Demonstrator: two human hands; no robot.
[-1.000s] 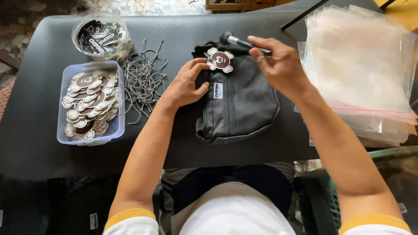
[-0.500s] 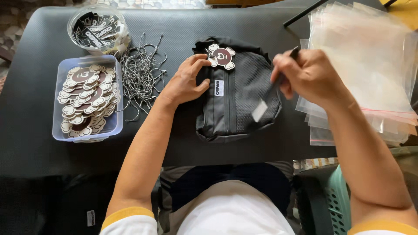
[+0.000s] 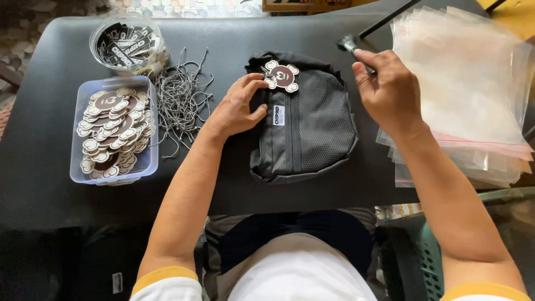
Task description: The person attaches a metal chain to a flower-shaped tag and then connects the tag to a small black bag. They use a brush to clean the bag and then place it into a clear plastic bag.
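My left hand (image 3: 237, 108) flat and open on the grey bag (image 3: 304, 120), fingertips at the tag (image 3: 281, 76), my right hand (image 3: 387, 92) pinched on a black tool (image 3: 350, 43), bench (image 3: 50, 200) beneath.

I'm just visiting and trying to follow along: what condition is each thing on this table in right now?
Grey pouch: lying flat, zipped shut, paper tag at its top.
Left hand: resting on the pouch beside the tag.
Right hand: raised, fingers around a black tool.
Rectangular tub: lidless, full of tags.
Round tub: lidless, filled.
Ball chains: loose tangle.
Clear bags: stacked flat.
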